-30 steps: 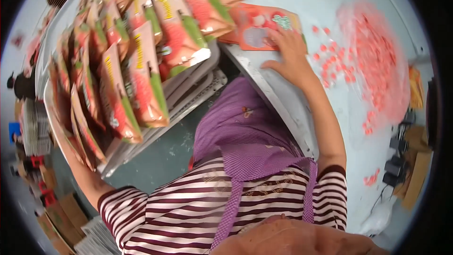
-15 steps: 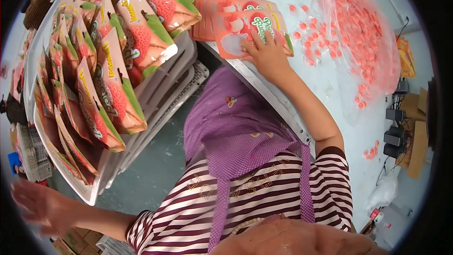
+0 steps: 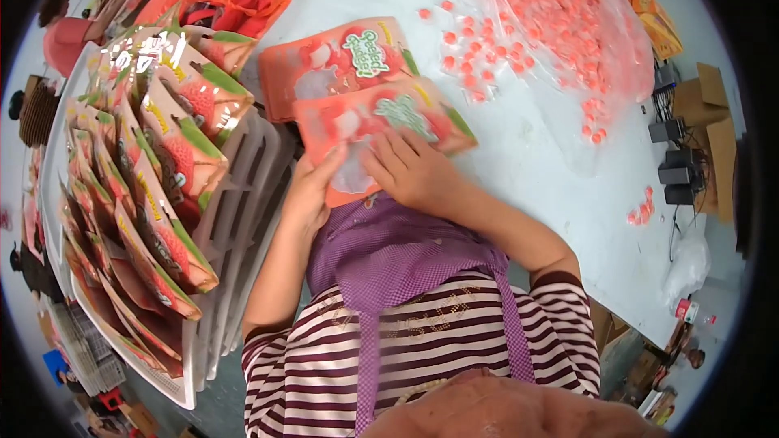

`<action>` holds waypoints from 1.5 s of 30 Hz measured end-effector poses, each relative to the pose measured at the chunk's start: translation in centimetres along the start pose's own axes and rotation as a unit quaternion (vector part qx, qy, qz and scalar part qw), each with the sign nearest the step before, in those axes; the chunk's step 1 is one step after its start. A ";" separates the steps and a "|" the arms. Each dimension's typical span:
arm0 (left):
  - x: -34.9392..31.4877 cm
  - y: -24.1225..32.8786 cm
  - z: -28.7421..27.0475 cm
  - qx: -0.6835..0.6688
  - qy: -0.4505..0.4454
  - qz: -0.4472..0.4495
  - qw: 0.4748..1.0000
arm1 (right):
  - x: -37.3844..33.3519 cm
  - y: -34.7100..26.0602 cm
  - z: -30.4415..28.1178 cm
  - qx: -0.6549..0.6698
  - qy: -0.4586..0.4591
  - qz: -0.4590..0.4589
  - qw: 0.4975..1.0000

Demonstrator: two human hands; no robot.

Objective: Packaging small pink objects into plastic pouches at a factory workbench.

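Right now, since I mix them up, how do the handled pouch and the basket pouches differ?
The handled pouch faces up; the basket pouches stand leaning together. The handled pouch looks flat; the basket pouches look fuller. Both are pinkish-red with some green.

Holds left hand [image 3: 308,193] and right hand [image 3: 420,177] near each other before torso [image 3: 438,341], with right elbow [image 3: 558,264] bent outward. Points left thumb [image 3: 330,165] inward and slants right fingers [image 3: 391,154] forward-left, palm down.

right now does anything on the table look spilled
Possibly: small red pieces lie loose beside the translucent bag holding many more, and a little cluster sits apart on the table, as if spilled.
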State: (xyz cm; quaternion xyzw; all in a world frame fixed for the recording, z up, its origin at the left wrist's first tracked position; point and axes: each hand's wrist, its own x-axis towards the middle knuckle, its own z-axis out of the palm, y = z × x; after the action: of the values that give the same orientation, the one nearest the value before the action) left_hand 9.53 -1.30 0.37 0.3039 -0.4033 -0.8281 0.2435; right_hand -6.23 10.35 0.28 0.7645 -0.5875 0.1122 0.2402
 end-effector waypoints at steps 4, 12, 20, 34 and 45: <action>2.1 1.4 -1.1 0.007 -0.033 -0.031 0.999 | -0.7 1.9 -3.0 0.134 0.030 0.116 0.984; 4.0 2.0 -2.2 0.048 -0.102 0.024 0.993 | -4.5 4.3 -1.7 0.649 0.114 0.595 0.459; 5.3 2.3 0.3 0.593 0.169 0.485 0.621 | -2.7 4.0 -1.6 0.627 0.126 0.551 0.536; 2.1 0.2 3.8 0.329 -0.087 0.230 0.912 | 1.0 1.9 -1.9 0.468 0.050 0.328 0.819; 2.5 2.2 4.3 0.554 -0.149 0.487 0.658 | -0.6 3.7 -2.0 0.536 0.034 0.445 0.717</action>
State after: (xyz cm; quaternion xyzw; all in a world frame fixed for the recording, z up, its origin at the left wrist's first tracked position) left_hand 5.14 -1.89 3.50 0.0154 -0.9089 -0.2485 0.3347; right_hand -9.66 11.12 2.60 0.4116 -0.6926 0.5286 -0.2675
